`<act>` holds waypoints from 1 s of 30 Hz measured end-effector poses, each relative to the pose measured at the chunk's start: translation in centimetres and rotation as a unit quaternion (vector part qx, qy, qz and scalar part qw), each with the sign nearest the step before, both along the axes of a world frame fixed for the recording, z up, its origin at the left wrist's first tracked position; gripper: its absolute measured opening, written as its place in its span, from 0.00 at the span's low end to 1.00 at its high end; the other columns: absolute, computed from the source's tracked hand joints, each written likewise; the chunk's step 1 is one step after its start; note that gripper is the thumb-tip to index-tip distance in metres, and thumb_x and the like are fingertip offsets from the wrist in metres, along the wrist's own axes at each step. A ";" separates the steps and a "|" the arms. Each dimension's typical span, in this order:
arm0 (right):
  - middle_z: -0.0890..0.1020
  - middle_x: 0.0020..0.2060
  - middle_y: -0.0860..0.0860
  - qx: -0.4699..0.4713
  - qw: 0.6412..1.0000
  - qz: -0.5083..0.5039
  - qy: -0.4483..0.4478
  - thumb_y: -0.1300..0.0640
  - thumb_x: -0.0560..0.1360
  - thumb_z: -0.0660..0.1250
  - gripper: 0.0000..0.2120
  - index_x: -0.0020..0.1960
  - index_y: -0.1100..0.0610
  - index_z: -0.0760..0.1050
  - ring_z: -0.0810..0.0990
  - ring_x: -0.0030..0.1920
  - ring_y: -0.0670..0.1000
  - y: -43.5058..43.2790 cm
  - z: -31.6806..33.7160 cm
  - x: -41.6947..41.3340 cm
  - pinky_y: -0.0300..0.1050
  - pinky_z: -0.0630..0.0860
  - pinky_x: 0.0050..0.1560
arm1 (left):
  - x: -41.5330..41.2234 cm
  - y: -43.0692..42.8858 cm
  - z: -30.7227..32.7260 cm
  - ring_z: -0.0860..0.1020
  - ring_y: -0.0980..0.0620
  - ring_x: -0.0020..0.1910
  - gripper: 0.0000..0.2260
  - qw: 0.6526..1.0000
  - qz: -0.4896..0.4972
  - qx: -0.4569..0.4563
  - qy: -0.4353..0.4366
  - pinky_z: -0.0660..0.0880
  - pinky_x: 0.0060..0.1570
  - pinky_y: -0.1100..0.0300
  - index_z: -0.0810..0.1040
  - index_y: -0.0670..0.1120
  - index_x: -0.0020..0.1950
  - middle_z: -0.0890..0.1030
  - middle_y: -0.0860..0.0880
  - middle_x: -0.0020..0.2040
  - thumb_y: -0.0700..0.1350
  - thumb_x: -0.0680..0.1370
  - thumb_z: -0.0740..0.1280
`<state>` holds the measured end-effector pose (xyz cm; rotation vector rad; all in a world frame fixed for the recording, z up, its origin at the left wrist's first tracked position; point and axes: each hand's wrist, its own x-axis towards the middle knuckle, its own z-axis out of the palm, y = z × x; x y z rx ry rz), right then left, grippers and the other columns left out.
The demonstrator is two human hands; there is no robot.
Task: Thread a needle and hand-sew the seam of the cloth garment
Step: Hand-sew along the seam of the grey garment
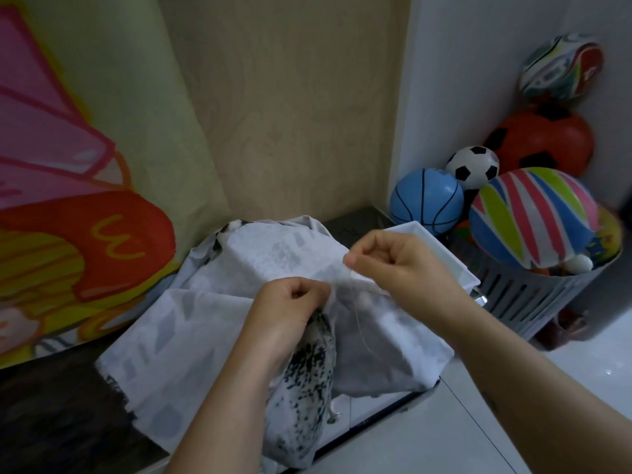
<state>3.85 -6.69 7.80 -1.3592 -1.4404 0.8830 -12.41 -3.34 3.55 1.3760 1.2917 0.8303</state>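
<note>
A white cloth garment (191, 323) with faint grey patches lies spread over a low dark surface in the middle of the head view. Part of it shows a black-speckled side (304, 381) hanging toward me. My left hand (290, 306) pinches a raised fold of the cloth at the centre. My right hand (393, 261) is just right of it and slightly higher, fingertips pressed together on something too small to make out. A pale thread (362, 333) hangs in a loose curve below the two hands. The needle itself is not visible.
A grey slatted basket (533, 295) full of balls stands at the right, with a blue ball (425, 196) and a striped ball (533, 217) on top. A white tray (444, 254) sits behind my right hand. A colourful printed curtain (68, 200) hangs at the left.
</note>
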 end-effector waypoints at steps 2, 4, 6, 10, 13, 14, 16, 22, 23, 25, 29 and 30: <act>0.65 0.23 0.49 0.014 0.989 0.023 0.146 0.57 0.73 0.69 0.07 0.39 0.60 0.76 0.61 0.24 0.45 -0.1 0.3 0.1 0.38 0.72 0.33 | -0.1 0.0 -0.1 0.83 0.48 0.43 0.09 1.000 0.009 0.005 0.007 0.79 0.48 0.52 0.84 0.50 0.39 0.85 0.51 0.38 0.46 0.77 0.68; 0.63 0.22 0.49 -0.002 0.949 0.083 0.303 0.60 0.72 0.69 0.06 0.38 0.60 0.74 0.61 0.22 0.44 -0.1 0.6 0.1 0.46 0.80 0.47 | -0.1 0.0 0.0 0.82 0.50 0.41 0.10 1.000 0.017 0.013 0.008 0.77 0.44 0.57 0.84 0.49 0.38 0.85 0.50 0.37 0.44 0.78 0.68; 0.60 0.21 0.47 -0.035 0.906 0.144 0.395 0.62 0.73 0.66 0.06 0.37 0.59 0.73 0.58 0.21 0.44 -0.1 1.1 0.1 0.51 0.79 0.48 | 0.0 -0.1 0.1 0.81 0.51 0.39 0.10 1.000 0.016 0.019 0.010 0.77 0.42 0.58 0.83 0.48 0.38 0.85 0.50 0.36 0.44 0.78 0.67; 0.56 0.24 0.46 -0.118 0.870 0.243 0.411 0.60 0.75 0.62 0.12 0.34 0.55 0.76 0.53 0.25 0.44 -0.6 1.6 0.6 0.53 0.80 0.47 | 0.2 0.2 -0.1 0.77 0.44 0.32 0.12 0.999 0.031 0.013 -0.005 0.74 0.37 0.50 0.83 0.49 0.32 0.81 0.48 0.30 0.43 0.76 0.70; 0.54 0.26 0.49 -0.182 0.883 0.246 0.357 0.56 0.75 0.63 0.08 0.41 0.58 0.78 0.53 0.26 0.46 -0.9 1.7 0.8 0.50 0.80 0.44 | 0.3 0.3 -0.3 0.74 0.47 0.30 0.14 0.999 0.032 0.004 -0.014 0.71 0.35 0.54 0.82 0.50 0.30 0.79 0.48 0.28 0.42 0.76 0.68; 0.56 0.26 0.49 -0.197 0.906 0.220 0.304 0.54 0.75 0.64 0.09 0.44 0.59 0.78 0.55 0.26 0.46 -1.0 1.8 0.8 0.49 0.81 0.43 | 0.2 0.2 -0.2 0.75 0.48 0.31 0.13 1.000 0.027 0.008 -0.010 0.71 0.35 0.55 0.82 0.49 0.32 0.80 0.49 0.29 0.42 0.77 0.68; 0.64 0.22 0.48 -0.192 0.965 0.131 0.125 0.52 0.76 0.64 0.11 0.47 0.59 0.78 0.64 0.23 0.44 -0.8 1.5 0.9 0.43 0.80 0.40 | 0.1 0.1 0.0 0.81 0.48 0.36 0.10 1.000 0.018 0.025 -0.008 0.77 0.40 0.53 0.83 0.48 0.36 0.83 0.50 0.34 0.43 0.77 0.68; 0.76 0.39 0.42 -0.118 0.963 0.002 -0.241 0.42 0.72 0.68 0.15 0.56 0.46 0.77 0.74 0.39 0.41 0.6 -0.3 2.1 0.33 0.69 0.37 | -0.1 -0.5 1.0 0.81 0.60 0.41 0.05 0.994 -0.020 0.096 0.036 0.74 0.46 0.64 0.83 0.51 0.41 0.84 0.56 0.38 0.47 0.76 0.69; 0.77 0.40 0.43 -0.130 0.960 0.013 -0.248 0.41 0.70 0.69 0.16 0.55 0.46 0.78 0.74 0.39 0.42 0.6 -0.5 2.1 0.33 0.68 0.36 | -0.1 -0.6 1.1 0.80 0.61 0.40 0.05 0.993 -0.029 0.104 0.039 0.73 0.44 0.66 0.82 0.51 0.41 0.84 0.57 0.38 0.48 0.76 0.69; 0.80 0.35 0.49 -0.138 0.958 0.033 -0.247 0.41 0.69 0.70 0.13 0.48 0.48 0.81 0.76 0.36 0.48 0.7 -0.5 2.2 0.39 0.72 0.36 | -0.2 -0.7 1.3 0.79 0.63 0.37 0.05 0.991 -0.046 0.117 0.044 0.72 0.42 0.69 0.82 0.52 0.40 0.83 0.59 0.35 0.47 0.76 0.69; 0.83 0.43 0.57 -0.136 0.954 0.029 -0.266 0.43 0.69 0.70 0.10 0.43 0.49 0.81 0.80 0.41 0.54 0.8 0.0 3.2 0.48 0.77 0.48 | -0.1 -0.9 1.2 0.79 0.64 0.34 0.03 0.991 -0.048 0.115 0.043 0.72 0.37 0.72 0.83 0.48 0.42 0.83 0.57 0.34 0.44 0.75 0.71; 0.83 0.44 0.58 -0.136 0.953 0.027 -0.269 0.43 0.69 0.70 0.10 0.44 0.49 0.81 0.80 0.44 0.57 0.8 0.1 3.3 0.50 0.77 0.50 | 0.0 -0.9 1.1 0.79 0.64 0.34 0.03 0.992 -0.042 0.112 0.044 0.73 0.37 0.72 0.83 0.49 0.41 0.83 0.56 0.34 0.44 0.75 0.71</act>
